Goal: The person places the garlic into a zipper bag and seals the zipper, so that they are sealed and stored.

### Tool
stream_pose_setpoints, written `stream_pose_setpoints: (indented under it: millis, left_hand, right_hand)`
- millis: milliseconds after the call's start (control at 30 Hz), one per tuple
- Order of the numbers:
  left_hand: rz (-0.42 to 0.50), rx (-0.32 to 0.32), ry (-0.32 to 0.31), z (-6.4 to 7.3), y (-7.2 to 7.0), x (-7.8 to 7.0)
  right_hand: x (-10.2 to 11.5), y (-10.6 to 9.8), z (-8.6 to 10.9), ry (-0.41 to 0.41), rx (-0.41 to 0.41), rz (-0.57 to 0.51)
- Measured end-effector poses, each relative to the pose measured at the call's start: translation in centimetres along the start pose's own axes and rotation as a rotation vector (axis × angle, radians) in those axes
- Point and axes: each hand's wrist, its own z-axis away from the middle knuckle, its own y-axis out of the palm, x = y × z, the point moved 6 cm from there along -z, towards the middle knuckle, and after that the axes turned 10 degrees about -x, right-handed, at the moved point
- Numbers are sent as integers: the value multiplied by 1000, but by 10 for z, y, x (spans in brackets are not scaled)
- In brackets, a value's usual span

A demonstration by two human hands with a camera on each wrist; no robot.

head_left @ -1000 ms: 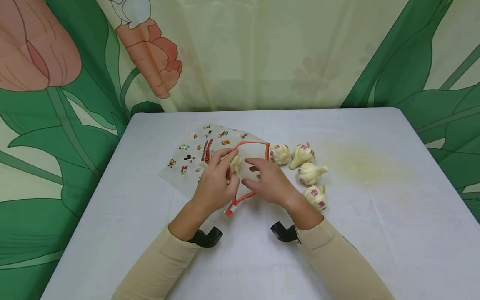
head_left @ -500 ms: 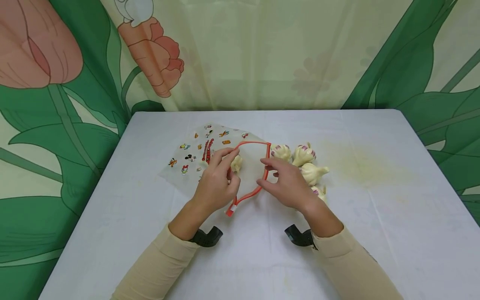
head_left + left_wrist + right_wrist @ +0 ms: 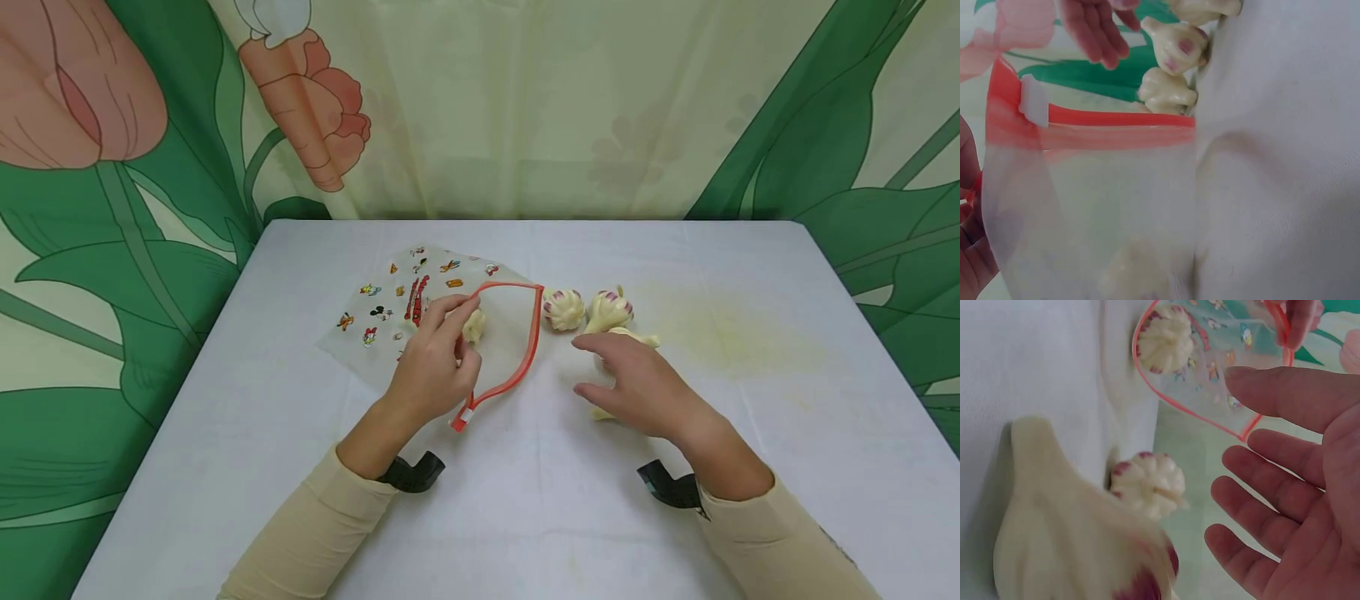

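Observation:
A clear zip bag (image 3: 465, 271) with cartoon prints and a red zip edge lies at the table's middle, its mouth spread toward the right. My left hand (image 3: 435, 367) pinches the red edge of the mouth, also visible in the left wrist view. Inside the bag sits a garlic bulb (image 3: 1165, 339). My right hand (image 3: 645, 387) is over the loose garlic, fingers spread and nothing held, partly covering two bulbs. In the right wrist view a large garlic bulb (image 3: 1072, 537) lies close beside the palm. Two more bulbs, one garlic bulb (image 3: 564, 310) and another (image 3: 611, 308), rest just right of the mouth.
A white cloth covers the table (image 3: 750, 467), with a faint yellowish stain (image 3: 735, 333) on its right side. Behind its far edge hangs a floral curtain (image 3: 525, 125). Black camera mounts sit under both wrists.
My right hand has pulled out of the bag's mouth and moved right, over the loose garlic bulbs. My left hand stays on the bag's edge.

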Motion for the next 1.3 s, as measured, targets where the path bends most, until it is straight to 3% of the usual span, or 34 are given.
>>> stream_pose_setpoints:
  millis: [333,933,1133,1300]
  left_hand:
    - [6,4,-2,0,-1,0]
    - [-1,-6,-5,3,-2,0]
    - [3,-8,-1,2,-2,0]
    - [7,-11,3,2,-2,0]
  right_hand:
    - [-26,-17,22,88,25,-3]
    - [-56,-13,39,191,82,35]
    - [-62,-8,40,195,146,6]
    - [-62,-6,40,174,139,-5]
